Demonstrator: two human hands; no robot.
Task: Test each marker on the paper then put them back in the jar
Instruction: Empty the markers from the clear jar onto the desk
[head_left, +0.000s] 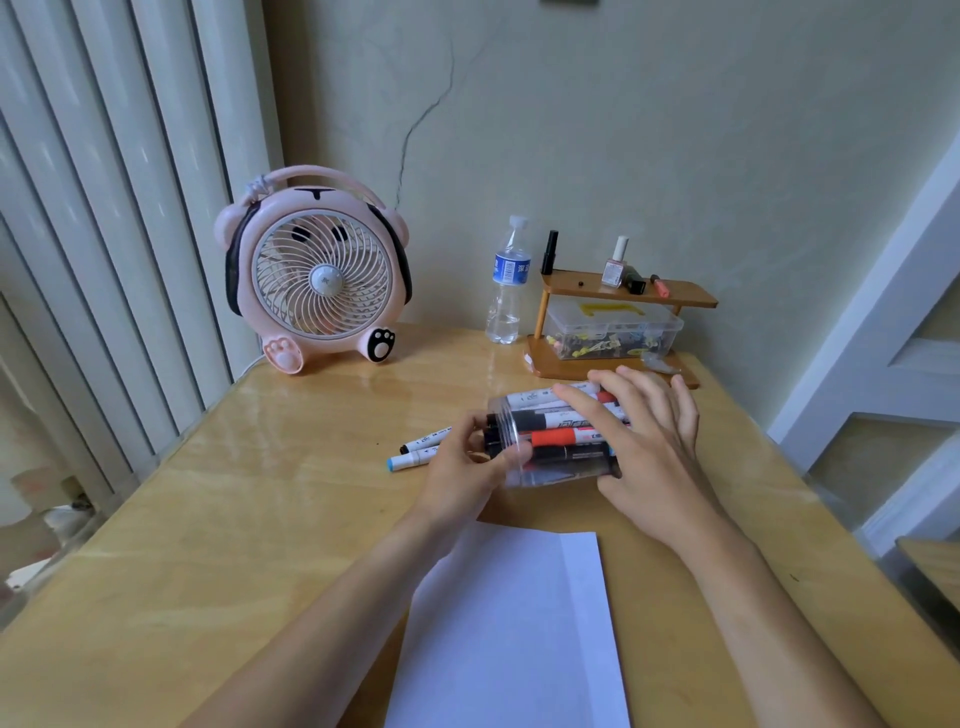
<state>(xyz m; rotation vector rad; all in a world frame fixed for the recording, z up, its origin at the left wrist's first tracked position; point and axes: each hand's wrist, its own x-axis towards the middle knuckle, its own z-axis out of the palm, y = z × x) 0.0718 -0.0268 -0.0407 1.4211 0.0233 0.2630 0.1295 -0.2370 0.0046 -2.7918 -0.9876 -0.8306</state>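
Note:
A clear plastic jar (550, 470) lies on its side on the wooden table, packed with several markers (563, 435) in black, red and white. My right hand (649, 441) wraps over the jar's far end, fingers spread across it. At the jar's open mouth my left hand (467, 467) pinches the black end of a marker inside. Two white markers (423, 449) lie on the table just left of the jar, one with a blue cap. A white sheet of paper (514, 629) lies in front of me, blank where visible.
A pink fan (317, 275) stands at the back left. A water bottle (509, 283) and a small wooden shelf (623, 332) holding a clear box and nail polish stand by the wall. The table's right edge (810, 483) runs close to the jar.

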